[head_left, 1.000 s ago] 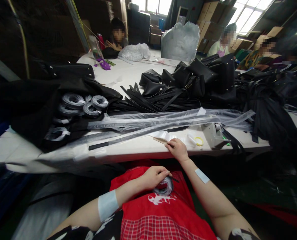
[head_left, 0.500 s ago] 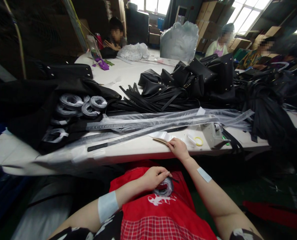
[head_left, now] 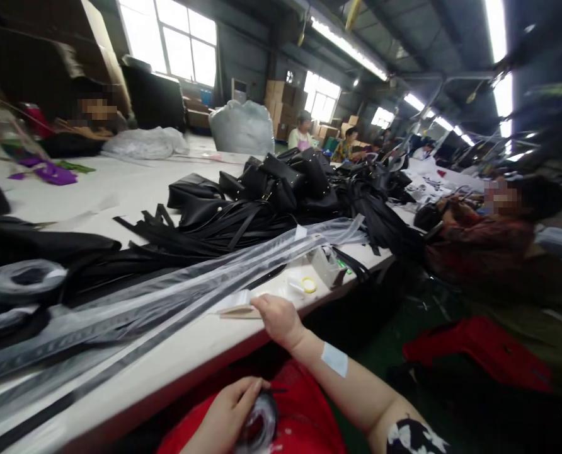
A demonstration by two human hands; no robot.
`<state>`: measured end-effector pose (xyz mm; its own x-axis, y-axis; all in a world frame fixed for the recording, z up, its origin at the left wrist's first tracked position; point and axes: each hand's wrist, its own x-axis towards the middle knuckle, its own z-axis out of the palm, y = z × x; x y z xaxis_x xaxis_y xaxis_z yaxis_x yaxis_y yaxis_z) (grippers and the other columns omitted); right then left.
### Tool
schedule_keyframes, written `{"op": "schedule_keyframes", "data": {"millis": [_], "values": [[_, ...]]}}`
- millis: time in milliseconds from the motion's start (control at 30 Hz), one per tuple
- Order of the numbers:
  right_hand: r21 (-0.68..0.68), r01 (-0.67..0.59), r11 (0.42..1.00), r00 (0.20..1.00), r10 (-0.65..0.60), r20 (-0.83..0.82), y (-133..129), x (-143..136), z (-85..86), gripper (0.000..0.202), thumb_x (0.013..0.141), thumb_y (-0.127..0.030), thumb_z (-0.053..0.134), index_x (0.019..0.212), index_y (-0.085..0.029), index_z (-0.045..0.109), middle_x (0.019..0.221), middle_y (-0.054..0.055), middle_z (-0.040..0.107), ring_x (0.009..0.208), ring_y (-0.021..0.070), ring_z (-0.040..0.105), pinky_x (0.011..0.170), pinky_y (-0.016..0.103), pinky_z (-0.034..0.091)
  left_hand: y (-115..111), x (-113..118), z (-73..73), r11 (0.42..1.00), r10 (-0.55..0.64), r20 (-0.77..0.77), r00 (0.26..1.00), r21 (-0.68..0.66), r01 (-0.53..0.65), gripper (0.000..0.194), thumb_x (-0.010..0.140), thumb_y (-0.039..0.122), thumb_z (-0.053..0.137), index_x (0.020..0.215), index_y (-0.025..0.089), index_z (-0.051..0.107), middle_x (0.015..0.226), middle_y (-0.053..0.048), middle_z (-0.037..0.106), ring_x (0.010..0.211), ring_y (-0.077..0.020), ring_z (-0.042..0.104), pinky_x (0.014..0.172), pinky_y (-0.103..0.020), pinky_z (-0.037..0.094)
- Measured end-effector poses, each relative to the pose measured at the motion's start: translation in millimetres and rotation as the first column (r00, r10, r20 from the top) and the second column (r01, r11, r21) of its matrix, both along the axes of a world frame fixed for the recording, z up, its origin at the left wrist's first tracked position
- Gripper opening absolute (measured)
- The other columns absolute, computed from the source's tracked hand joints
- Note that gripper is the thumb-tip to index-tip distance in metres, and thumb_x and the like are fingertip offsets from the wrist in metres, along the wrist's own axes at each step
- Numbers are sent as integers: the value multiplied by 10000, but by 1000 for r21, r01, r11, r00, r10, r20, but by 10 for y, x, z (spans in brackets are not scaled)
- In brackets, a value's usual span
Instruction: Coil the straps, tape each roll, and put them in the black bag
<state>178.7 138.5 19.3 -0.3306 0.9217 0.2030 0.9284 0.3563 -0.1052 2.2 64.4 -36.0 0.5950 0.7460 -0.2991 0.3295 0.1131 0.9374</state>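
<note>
At the near edge of the white worktop [head_left: 181, 362], the right hand [head_left: 281, 321] pinches a brown card [head_left: 237, 311] by its end, thumb and fingers drawn narrow on it. The card lies low at that edge; full contact with the surface cannot be confirmed. Below the near edge, over the red apron [head_left: 309, 410], the left hand [head_left: 231, 410] holds a coil [head_left: 270, 417] in clear wrap, fingers against its upper rim; the coil's lowest part is cut off from view. A short black end [head_left: 278, 390] projects at the top of the coil, beside the fingertips. Right of the card, along the near edge: a yellow ring [head_left: 309, 285], then a grey holder [head_left: 326, 268] near it. Behind the card, long wrapped strips [head_left: 162, 318] run lengthwise, bearing a white tag [head_left: 300, 232]. Beyond the strips: loose black straps [head_left: 210, 233], then heaped black bags [head_left: 285, 180]. Toward the worktop's left end, further wrapped coils [head_left: 23, 277] lie partly out of view. A co-worker [head_left: 486, 252] sits farther along the near edge, right, hands at a dark item, detail unclear
</note>
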Motion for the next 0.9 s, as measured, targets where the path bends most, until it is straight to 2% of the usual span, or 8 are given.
{"op": "schedule_keyframes", "data": {"millis": [67,133,200,267,367,600,767,900], "values": [[-8,-32,999,988,31,-153,-327,27,271,308,983,-177,410,1201,-241,617,950,40,701,843,154,630,739,236,429,-19,17,46,997,36,-20,999,-67,-37,638,849,666,404,989,126,715,765,-56,688,622,-173,583,592,-270,464],[-107,-68,992,966,38,-256,-614,106,548,236,962,-328,495,970,-213,701,841,31,720,748,146,634,664,233,397,-25,37,72,983,78,-35,996,-164,-83,639,840,665,421,1004,119,710,646,-25,630,477,-129,486,471,-246,398],[-289,-142,947,966,70,-247,-793,218,759,295,924,-393,540,771,-202,706,656,0,683,591,116,586,568,236,326,-8,49,54,963,115,-27,993,-241,-118,607,849,634,449,1027,114,706,588,-8,595,433,-114,464,435,-230,369],[-439,-200,876,975,133,-180,-894,305,873,324,892,-369,554,646,-192,669,550,-15,630,505,99,525,525,253,259,9,57,22,939,157,-20,987,-306,-155,583,862,612,463,1040,110,703,563,-3,584,417,-108,468,424,-222,372],[-546,-208,811,978,187,-94,-994,310,899,330,862,-343,547,584,-188,635,518,-10,611,475,100,492,508,279,209,-1,79,25,931,176,-20,984,-322,-173,551,878,588,472,1053,121,705,568,-3,594,401,-99,478,411,-210,372],[-513,-120,850,974,202,107,-994,24,724,267,814,-332,562,601,-224,682,565,33,658,540,167,578,527,309,263,-48,122,144,967,144,-62,988,-203,-154,488,905,530,462,1055,138,711,676,-27,673,432,-98,534,428,-199,394],[-520,-151,841,959,253,130,-935,-122,688,241,816,-295,547,686,-191,721,626,74,693,628,198,636,568,298,339,-53,126,181,976,142,-88,986,-152,-154,474,912,495,445,1059,132,712,631,-28,670,467,-126,571,450,-211,422],[-529,-204,824,956,285,75,-919,-124,693,269,852,-336,537,744,-205,746,670,61,714,652,190,645,570,287,333,-46,131,165,984,142,-95,985,-97,-151,458,907,480,450,1017,129,722,648,-38,677,483,-134,593,460,-214,437]]}}
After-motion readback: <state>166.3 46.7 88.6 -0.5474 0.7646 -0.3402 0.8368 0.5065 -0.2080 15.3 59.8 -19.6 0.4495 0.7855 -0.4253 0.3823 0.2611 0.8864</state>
